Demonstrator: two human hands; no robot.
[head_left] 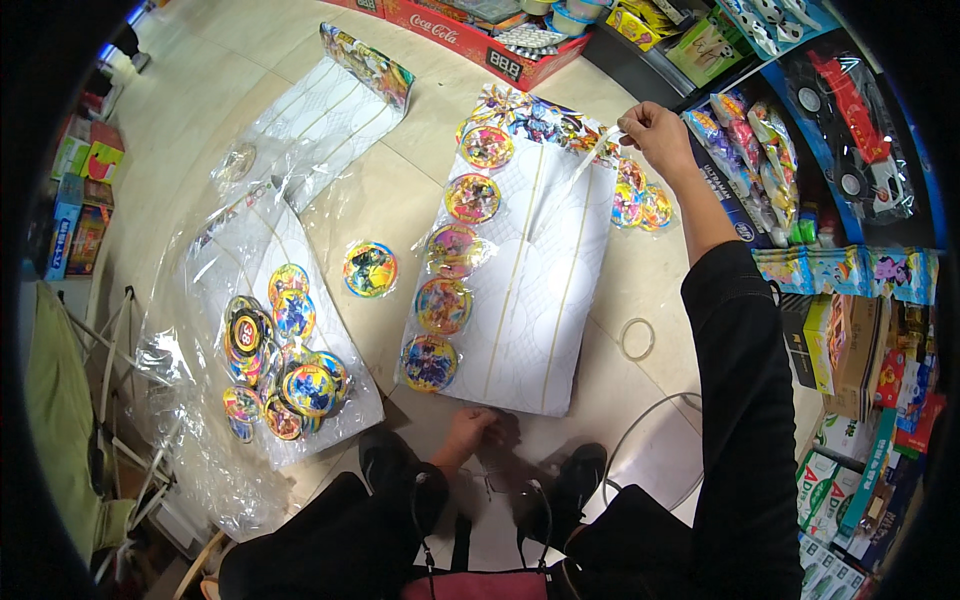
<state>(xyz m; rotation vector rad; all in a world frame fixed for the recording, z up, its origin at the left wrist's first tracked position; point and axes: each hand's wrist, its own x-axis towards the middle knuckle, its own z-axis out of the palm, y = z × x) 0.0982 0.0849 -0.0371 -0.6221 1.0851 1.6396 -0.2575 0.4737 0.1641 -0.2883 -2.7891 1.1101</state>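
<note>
On the tiled floor [655,290] a white card [525,290] lies face up, probably for easy reach. The left hand [468,433] curls loosely near its lower edge; whether it holds anything, I cannot tell. The right hand [655,135] pinches beside its upper right corner. 5 round discs [473,198] line the card's left side; the pinched pale strip [597,148] slants down, perhaps against tangling.

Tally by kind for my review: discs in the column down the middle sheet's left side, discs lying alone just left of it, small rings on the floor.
Column discs: 5
Lone disc: 1
Small ring: 1
Total: 7
</note>
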